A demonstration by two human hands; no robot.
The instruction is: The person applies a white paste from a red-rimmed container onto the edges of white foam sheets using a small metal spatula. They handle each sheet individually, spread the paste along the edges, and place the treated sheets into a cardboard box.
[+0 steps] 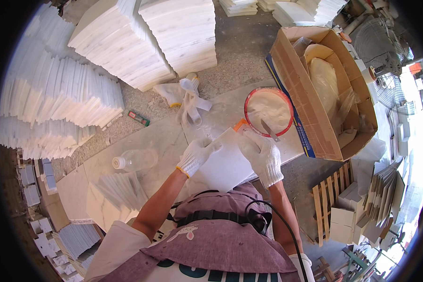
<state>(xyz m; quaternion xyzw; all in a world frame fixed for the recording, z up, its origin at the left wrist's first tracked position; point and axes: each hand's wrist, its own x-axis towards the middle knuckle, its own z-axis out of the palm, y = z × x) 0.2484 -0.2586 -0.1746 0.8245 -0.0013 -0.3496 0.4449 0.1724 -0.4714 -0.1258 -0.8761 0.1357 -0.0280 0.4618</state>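
A white stone tile (pixel 224 162) lies tilted in front of my waist. My left hand (pixel 196 155), in a white knit glove with a yellow cuff, grips its left edge. By the tile's right side, my gloved right hand (pixel 263 157) is closed. Something orange (pixel 241 124) shows at its fingertips; whether it is held cannot be told. Just beyond stands a red-rimmed tub (pixel 245 109) of white paste (pixel 268 107), with a putty knife (pixel 270 131) at its near edge. White cloth strips and a glove (pixel 191 101) lie past my left hand.
A clear plastic bottle (pixel 138 160) lies left on the marble slab (pixel 167 136), near stacked tiles (pixel 122 188). A red-green box cutter (pixel 138 118) rests farther left. Tall tile stacks (pixel 127 42) stand beyond. To the right are a cardboard box (pixel 324 136), a wooden pallet (pixel 333 188) and a fan (pixel 376 42).
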